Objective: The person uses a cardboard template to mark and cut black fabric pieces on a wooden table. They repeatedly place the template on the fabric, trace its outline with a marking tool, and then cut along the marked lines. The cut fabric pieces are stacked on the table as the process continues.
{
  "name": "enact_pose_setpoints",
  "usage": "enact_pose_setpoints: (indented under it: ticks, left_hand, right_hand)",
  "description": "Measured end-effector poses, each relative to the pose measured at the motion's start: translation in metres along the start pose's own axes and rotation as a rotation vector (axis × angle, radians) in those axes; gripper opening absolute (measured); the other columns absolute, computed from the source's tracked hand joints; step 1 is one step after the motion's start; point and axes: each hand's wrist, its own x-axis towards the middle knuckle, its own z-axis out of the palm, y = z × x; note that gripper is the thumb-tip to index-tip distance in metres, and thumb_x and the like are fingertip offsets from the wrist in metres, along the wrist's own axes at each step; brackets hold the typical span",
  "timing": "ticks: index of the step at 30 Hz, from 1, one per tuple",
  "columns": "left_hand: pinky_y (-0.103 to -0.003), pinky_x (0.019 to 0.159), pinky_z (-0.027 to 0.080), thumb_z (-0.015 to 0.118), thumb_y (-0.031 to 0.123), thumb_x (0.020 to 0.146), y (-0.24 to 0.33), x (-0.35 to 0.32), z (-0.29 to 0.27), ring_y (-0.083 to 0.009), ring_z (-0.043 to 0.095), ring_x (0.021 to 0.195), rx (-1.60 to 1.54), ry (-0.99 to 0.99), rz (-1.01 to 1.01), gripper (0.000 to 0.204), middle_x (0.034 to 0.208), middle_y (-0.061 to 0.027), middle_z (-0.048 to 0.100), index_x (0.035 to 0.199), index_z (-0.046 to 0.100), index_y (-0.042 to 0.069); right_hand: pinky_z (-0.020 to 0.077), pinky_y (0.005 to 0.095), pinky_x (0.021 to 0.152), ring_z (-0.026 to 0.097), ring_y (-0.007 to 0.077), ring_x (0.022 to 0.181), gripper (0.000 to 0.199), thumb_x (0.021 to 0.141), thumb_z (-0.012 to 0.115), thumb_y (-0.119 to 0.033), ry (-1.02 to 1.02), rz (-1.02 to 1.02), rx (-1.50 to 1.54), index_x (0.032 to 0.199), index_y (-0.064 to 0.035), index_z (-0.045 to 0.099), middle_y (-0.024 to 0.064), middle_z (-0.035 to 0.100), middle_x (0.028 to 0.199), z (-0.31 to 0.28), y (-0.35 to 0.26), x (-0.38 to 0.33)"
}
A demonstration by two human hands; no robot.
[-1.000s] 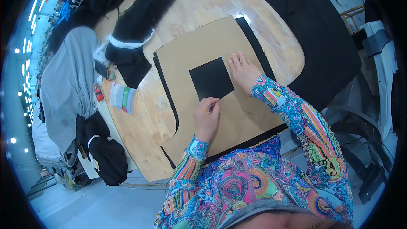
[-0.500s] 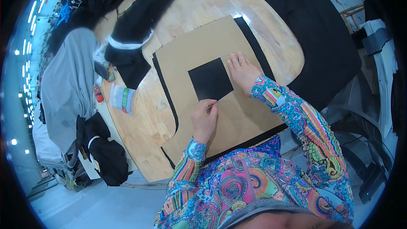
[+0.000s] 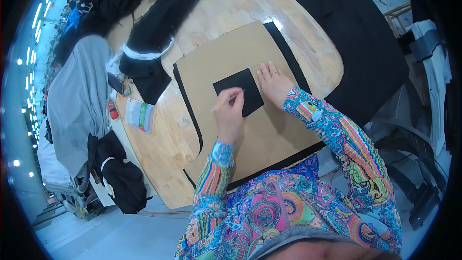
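Left hand point(image 3: 229, 114) curled into a pinch, right hand point(image 3: 276, 84) flat, palm down

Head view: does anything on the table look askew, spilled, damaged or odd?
Nothing looks spilled or plainly damaged. Mildly odd: black cloth under the brown sheet shows past the sheet's left, right and lower edges but not clearly along the top, so they look mismatched; possibly intended.

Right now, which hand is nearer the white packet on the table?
Left. The left hand holds a thin tool over the black square, right of the white packet; the right hand rests on the brown sheet right of the square, farther away.
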Motion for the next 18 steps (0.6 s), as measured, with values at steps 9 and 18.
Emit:
enact_pose_setpoints:
  ticks: [9, 18]
  left_hand:
    - [-0.025, 0.061, 0.048, 0.062, 0.011, 0.083, -0.020, 0.052, 0.037, -0.0128, 0.062, 0.065, 0.116, 0.045, 0.042, 0.014, 0.074, -0.0089, 0.066, 0.088, 0.065, -0.002]
    - [-0.026, 0.062, 0.049, 0.063, 0.011, 0.082, -0.012, 0.051, 0.041, -0.0149, 0.064, 0.067, 0.183, 0.043, 0.047, 0.014, 0.077, -0.0101, 0.066, 0.088, 0.066, -0.001]
  right_hand:
    - [0.0377, 0.0470, 0.100, 0.035, 0.0433, 0.127, 0.046, 0.090, 0.044, -0.010, 0.044, -0.001, 0.018, 0.131, 0.0088, 0.037, 0.0272, 0.032, 0.139, 0.002, -0.002, 0.000]
    - [0.0361, 0.0431, 0.102, 0.037, 0.0418, 0.127, 0.050, 0.084, 0.049, -0.009, 0.097, 0.041, 0.008, 0.130, 0.0085, 0.039, 0.0261, 0.034, 0.138, 0.011, -0.003, 0.000]
